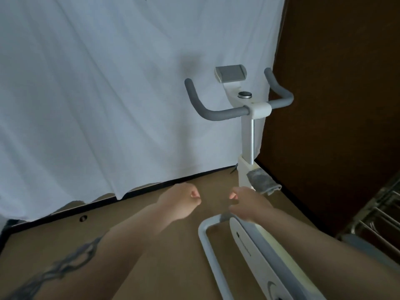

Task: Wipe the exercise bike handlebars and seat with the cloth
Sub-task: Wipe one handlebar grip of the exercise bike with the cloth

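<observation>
A white exercise bike (251,135) stands at the right, with grey padded handlebars (218,114) curving up on both sides of its post. A grey cloth (263,180) lies crumpled on the bike's frame at the foot of the post. The grey seat (368,249) shows only partly at the lower right edge. My left hand (181,199) and my right hand (246,204) are held out side by side over the floor, both curled into fists and holding nothing. They hang below the handlebars, and the right one is just left of the cloth.
A white sheet (97,94) hangs as a backdrop behind the bike. A dark brown wall (337,83) closes the right side. The floor is brown (140,267). A metal rack (383,213) stands at the far right edge, next to the seat.
</observation>
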